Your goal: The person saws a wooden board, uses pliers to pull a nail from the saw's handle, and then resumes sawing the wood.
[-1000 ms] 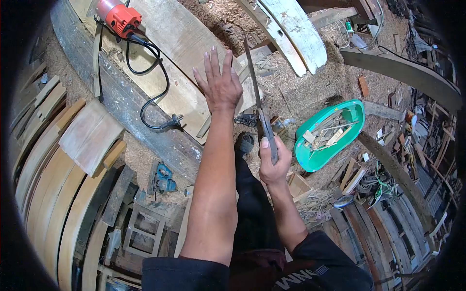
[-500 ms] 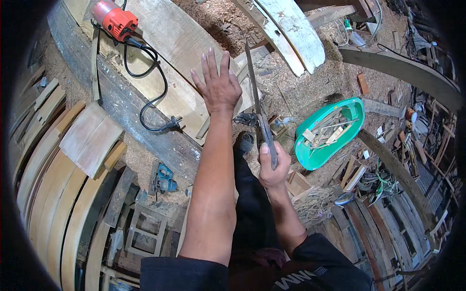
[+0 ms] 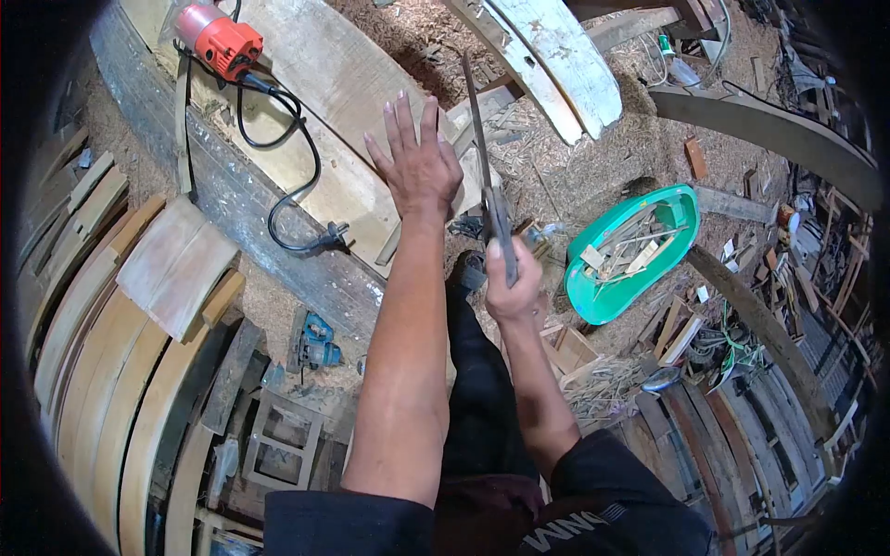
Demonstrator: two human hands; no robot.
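Observation:
My left hand (image 3: 419, 171) lies flat with its fingers spread on a pale wooden board (image 3: 315, 56), near the board's lower right end. My right hand (image 3: 513, 283) is wrapped round the handle of a handsaw (image 3: 486, 153). The saw's narrow blade points up and away from me, just right of the board's end and my left hand. Where the blade meets the wood, if it does, I cannot tell. A red power tool (image 3: 219, 39) rests farther up the boards, its black cord (image 3: 316, 176) looping down to a plug left of my left hand.
A green tub (image 3: 684, 243) of wood scraps stands at the right. On the lower left lie a blue power tool (image 3: 318, 345) and stacked curved planks (image 3: 116, 389). A white-painted beam (image 3: 565, 56) juts in from the top. Shavings cover the ground.
My right hand has moved up and slightly left with the saw, and the blade reaches farther forward. My left hand stays in place on the board.

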